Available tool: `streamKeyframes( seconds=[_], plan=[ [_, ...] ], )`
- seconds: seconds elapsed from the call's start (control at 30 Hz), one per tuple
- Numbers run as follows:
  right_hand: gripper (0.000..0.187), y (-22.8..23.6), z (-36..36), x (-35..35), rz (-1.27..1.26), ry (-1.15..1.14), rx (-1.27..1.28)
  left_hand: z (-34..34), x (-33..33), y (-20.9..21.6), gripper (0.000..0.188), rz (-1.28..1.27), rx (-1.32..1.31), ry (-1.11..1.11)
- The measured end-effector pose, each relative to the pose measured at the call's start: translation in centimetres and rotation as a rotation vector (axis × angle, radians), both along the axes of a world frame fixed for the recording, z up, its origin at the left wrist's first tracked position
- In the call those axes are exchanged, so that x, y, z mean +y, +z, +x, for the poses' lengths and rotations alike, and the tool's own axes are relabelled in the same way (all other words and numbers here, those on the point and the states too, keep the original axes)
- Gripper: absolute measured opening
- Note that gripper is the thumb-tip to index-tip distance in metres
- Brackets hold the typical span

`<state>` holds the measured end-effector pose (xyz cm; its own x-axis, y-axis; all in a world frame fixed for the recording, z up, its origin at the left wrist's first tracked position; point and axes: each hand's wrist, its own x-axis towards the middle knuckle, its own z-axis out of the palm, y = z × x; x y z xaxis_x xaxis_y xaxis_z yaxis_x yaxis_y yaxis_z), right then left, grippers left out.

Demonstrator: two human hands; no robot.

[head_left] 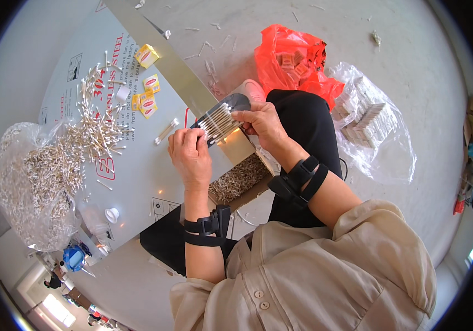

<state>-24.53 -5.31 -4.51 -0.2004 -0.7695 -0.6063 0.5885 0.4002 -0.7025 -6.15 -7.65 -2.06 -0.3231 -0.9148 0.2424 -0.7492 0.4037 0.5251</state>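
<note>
The steel-sheeted table [137,187] carries a big clear bag of cotton swabs [38,182] along its left side. On the floor past the table's right edge lies a red plastic bag [272,58], and below that edge sits a cardboard box of swabs [239,182]. Above that same edge, my left hand [191,157] curls its fingers over one side of a dark tray [242,101]; my right hand [267,127] pinches the tray's row of swabs [219,124] at its right end. Small yellow boxes [147,55] stand on the table.
</note>
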Motion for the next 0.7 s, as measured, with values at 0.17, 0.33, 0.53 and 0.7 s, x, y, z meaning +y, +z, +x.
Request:
streamKeyframes(
  seconds=[0.17, 0.33, 0.53, 0.7],
  plan=[
    [0.009, 0.1, 0.0, 0.0, -0.002, -0.001, 0.035, -0.4, -0.4, 0.3, 0.015, 0.015, -0.019, -0.017],
    [0.008, 0.2, 0.1, -0.1, -0.01, -0.002, 0.048, -0.6, -1.2, 0.5, 0.011, 0.002, -0.093, -0.039],
    [0.008, 0.6, 0.0, -0.2, -0.001, 0.013, 0.034, -0.7, -1.8, 1.1, 0.011, 0.033, -0.174, -0.092],
    [0.007, 0.4, -0.1, -0.1, -0.016, 0.017, 0.031, -0.9, -1.4, 1.0, 0.011, 0.115, -0.118, -0.067]
  ],
)
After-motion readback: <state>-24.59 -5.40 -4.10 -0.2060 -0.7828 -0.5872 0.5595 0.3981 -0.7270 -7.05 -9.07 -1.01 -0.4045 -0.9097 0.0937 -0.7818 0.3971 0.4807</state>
